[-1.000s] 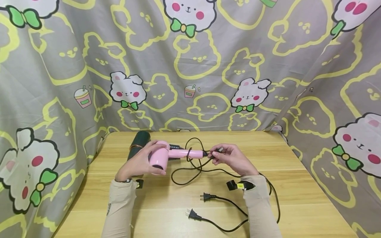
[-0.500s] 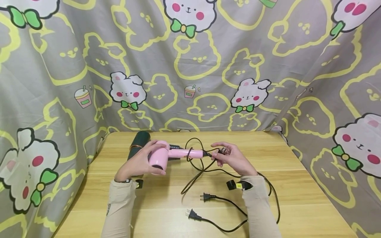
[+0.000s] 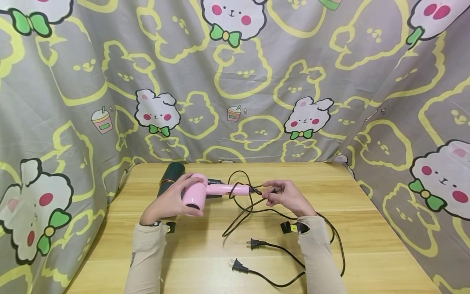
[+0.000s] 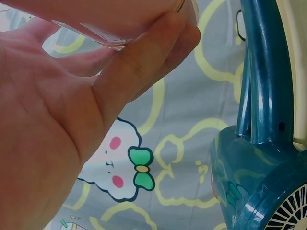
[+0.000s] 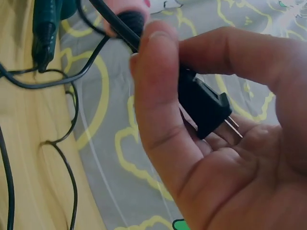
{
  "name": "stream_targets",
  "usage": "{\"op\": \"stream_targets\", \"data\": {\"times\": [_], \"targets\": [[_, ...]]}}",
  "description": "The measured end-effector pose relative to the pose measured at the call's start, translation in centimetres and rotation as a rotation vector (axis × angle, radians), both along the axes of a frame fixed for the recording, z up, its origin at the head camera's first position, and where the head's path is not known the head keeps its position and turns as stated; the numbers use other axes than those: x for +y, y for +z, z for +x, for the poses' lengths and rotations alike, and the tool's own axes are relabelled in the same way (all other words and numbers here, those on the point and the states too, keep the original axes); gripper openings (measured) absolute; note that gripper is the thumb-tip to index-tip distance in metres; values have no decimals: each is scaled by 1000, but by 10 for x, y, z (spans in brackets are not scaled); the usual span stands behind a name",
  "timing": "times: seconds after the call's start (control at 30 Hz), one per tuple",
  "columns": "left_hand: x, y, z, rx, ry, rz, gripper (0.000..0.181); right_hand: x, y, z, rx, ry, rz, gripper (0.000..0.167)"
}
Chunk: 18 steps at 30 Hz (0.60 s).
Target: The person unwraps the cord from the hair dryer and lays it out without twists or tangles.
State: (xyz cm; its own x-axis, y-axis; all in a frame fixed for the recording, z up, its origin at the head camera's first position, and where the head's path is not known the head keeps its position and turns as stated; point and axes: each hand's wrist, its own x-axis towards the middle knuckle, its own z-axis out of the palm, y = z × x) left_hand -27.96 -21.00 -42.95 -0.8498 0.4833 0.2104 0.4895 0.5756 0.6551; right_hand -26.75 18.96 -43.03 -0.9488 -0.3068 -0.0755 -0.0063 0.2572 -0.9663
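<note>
My left hand (image 3: pixel 169 201) grips the barrel of a pink hair dryer (image 3: pixel 196 196), its handle pointing right with the black cord looped around it. In the left wrist view the fingers curl over the pink dryer (image 4: pixel 110 19). Close to the handle's end, my right hand (image 3: pixel 288 198) pinches the cord by its black plug (image 5: pixel 204 105); the right wrist view shows the prongs facing the palm. Behind the pink dryer lies a dark green hair dryer (image 3: pixel 176 171), partly hidden by the left hand.
Two more black plugs (image 3: pixel 257 243) lie near the front of the wooden table (image 3: pixel 205 261), their cords running under the right forearm. Loose cord (image 3: pixel 235 226) coils in the middle. A patterned curtain (image 3: pixel 253 134) encloses the back and sides.
The plug in my right hand has turned and slid deeper among the fingers. The cord loop in front has narrowed and shifted right and nearer. My left hand stays almost still.
</note>
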Motion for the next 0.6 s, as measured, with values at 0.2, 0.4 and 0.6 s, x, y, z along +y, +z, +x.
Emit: {"op": "stream_targets", "data": {"times": [0.2, 0.4, 0.6], "targets": [[-2, 1, 2, -9, 1, 7, 99, -1, -9, -4, -11, 3, 10, 35], [-1, 4, 5, -26, -4, 17, 100, -3, -17, -7, -24, 17, -22, 27], [1, 4, 4, -14, -25, 9, 99, -2, -17, -8, 24, -63, 29, 29]]}}
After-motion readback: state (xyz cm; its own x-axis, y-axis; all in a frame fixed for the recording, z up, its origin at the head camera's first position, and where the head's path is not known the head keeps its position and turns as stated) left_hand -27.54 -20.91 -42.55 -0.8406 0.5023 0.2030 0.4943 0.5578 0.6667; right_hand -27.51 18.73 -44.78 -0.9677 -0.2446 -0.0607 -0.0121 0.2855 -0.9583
